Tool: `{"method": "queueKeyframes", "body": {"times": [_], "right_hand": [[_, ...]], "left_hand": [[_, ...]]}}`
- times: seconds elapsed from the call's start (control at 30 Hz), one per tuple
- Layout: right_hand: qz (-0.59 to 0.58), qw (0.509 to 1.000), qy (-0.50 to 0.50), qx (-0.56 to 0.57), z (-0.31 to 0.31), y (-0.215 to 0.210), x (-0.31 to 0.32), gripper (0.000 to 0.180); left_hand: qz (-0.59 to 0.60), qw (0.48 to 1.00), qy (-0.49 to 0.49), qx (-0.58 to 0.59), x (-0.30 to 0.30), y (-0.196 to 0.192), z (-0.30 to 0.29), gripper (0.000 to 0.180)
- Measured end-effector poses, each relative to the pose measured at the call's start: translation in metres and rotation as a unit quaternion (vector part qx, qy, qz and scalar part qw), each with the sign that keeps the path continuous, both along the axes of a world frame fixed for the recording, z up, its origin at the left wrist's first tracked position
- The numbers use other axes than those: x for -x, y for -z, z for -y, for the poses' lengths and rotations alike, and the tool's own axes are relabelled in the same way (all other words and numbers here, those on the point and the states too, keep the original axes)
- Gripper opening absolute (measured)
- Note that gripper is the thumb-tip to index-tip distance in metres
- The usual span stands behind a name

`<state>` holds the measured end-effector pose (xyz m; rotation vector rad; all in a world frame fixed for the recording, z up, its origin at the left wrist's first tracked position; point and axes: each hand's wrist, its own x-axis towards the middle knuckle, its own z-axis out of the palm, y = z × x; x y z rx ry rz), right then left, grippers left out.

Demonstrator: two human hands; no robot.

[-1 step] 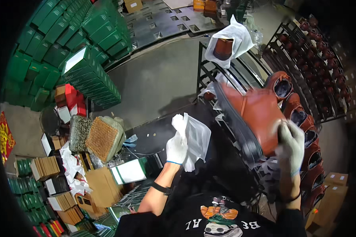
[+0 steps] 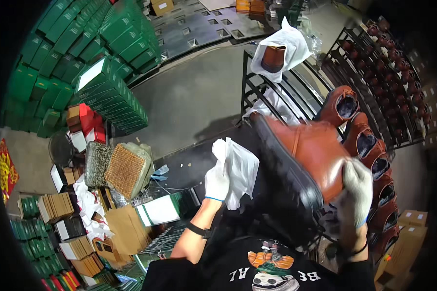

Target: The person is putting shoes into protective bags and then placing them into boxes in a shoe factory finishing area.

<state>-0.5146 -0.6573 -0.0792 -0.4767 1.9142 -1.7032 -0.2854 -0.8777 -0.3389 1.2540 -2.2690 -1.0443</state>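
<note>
one brown boot (image 2: pixel 306 145) and one flimsy white wrapper (image 2: pixel 243 173)

so you've got the brown boot up in front of you on the right, sole facing left, overlapping the black rack (image 2: pixel 246 89) in view. can't tell if anything touches under it. your right hand (image 2: pixel 358 179) has its fingers clamped on the right edge of the upper. your left hand (image 2: pixel 216 183) has its fingers bunched together around the white wrapper's edge.

imo the brown boot is on the heavy side: thick stiff sole, softer upper that's shiny and maybe slippery in knit gloves, easy to scuff. i'd grip the upper near the heel or cup the sole. the white wrapper looks light and tearable, so pinch gently.
</note>
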Motion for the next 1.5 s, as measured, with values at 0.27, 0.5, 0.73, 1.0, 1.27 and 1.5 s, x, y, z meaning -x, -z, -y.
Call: {"method": "queueKeyframes", "body": {"times": [0.27,0.5,0.73,1.0,1.27,1.5], "right_hand": [[-0.409,0.776,-0.438,-0.196,0.018,0.076,-0.042,0.021],[-0.430,0.731,-0.476,-0.233,0.017,0.074,-0.053,0.028],[-0.460,0.737,-0.422,-0.258,0.028,0.087,-0.064,0.023],[-0.225,0.969,-0.010,-0.100,0.027,0.154,-0.083,0.020],[-0.535,0.819,0.097,-0.180,0.103,0.104,0.020,0.017],[-0.531,0.842,-0.046,-0.087,0.125,0.161,0.015,0.026]], "left_hand": [[-0.107,0.985,0.135,-0.014,0.025,-0.020,-0.017,0.025],[0.005,0.944,0.292,0.157,0.048,-0.081,-0.008,0.026],[-0.027,0.936,0.318,0.147,0.038,-0.098,-0.007,0.016],[-0.081,0.939,0.333,0.006,0.016,-0.125,-0.003,0.026],[-0.213,0.971,0.084,-0.062,0.031,-0.098,0.017,0.032],[-0.240,0.958,0.026,-0.154,0.066,-0.061,0.017,0.040]]}}
